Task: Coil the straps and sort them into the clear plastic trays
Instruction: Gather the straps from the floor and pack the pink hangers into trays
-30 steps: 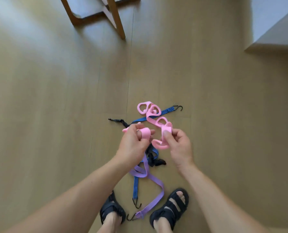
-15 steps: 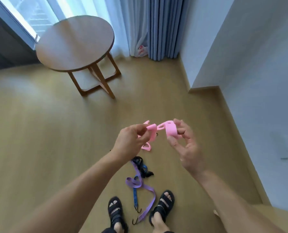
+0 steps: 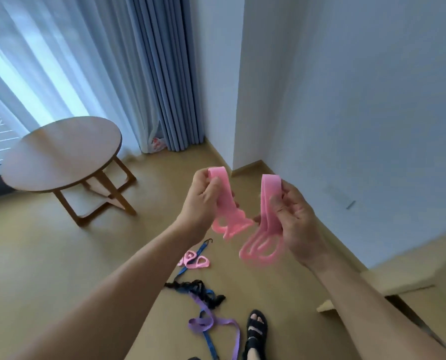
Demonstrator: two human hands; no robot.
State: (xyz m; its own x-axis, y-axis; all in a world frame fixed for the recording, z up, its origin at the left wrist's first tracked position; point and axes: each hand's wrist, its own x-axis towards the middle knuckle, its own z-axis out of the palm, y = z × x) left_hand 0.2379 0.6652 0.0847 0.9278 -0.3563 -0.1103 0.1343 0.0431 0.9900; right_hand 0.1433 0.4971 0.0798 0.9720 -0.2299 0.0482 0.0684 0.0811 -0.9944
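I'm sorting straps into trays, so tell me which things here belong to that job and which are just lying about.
Job:
pink strap, held by left hand and right hand
second pink strap
blue hooked strap
black strap
purple strap

Lying about:
round table
curtain
sandal

No trays in view.

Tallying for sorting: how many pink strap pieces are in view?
3: left pink piece, held in the left hand; right pink piece, in the right hand; floor pink piece, beside the blue strap. The held two may be joined.
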